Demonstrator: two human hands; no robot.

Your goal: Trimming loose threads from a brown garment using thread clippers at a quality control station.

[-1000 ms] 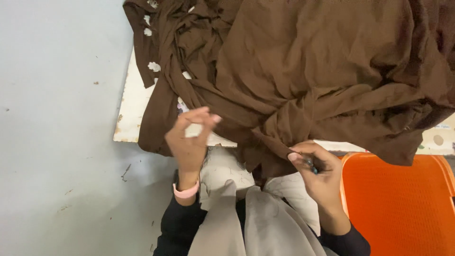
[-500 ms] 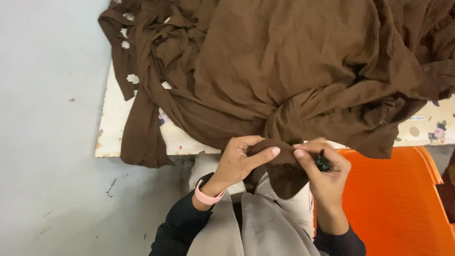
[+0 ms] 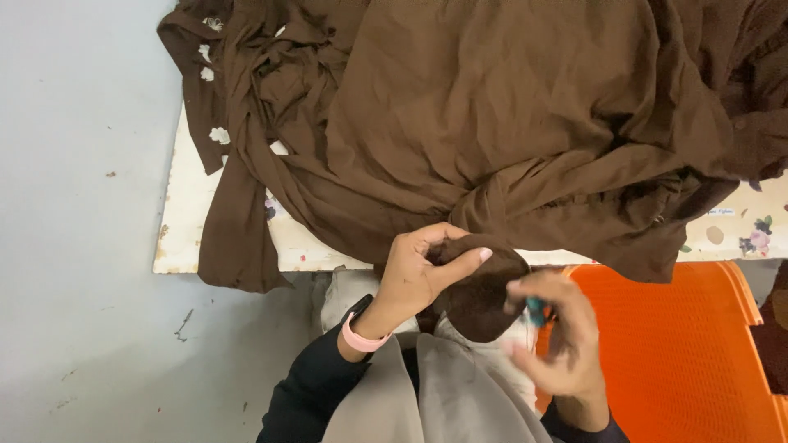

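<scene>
A large brown garment (image 3: 525, 123) lies heaped over a white table (image 3: 185, 221) with a faded floral print, its folds spilling off the near edge and one long strip hanging down at the left corner. At the near edge, a rounded bunch of that same brown cloth (image 3: 480, 287) is drawn down toward the person's lap. The left hand (image 3: 419, 275) grasps this bunch — thumb stretched across its top, fingers curled in behind it — and a pink wristband (image 3: 361, 338) sits just below on the wrist of a black sleeve. The right hand (image 3: 554, 332) is blurred; it hovers just right of the bunch, fingers pinched around a small teal-tipped tool (image 3: 535, 310) whose kind cannot be made out. Just right of that hand, an orange plastic chair (image 3: 689, 344) stands close to the table's near edge. The floor (image 3: 74, 246) on the left is pale grey, with a few dark scuffs.
</scene>
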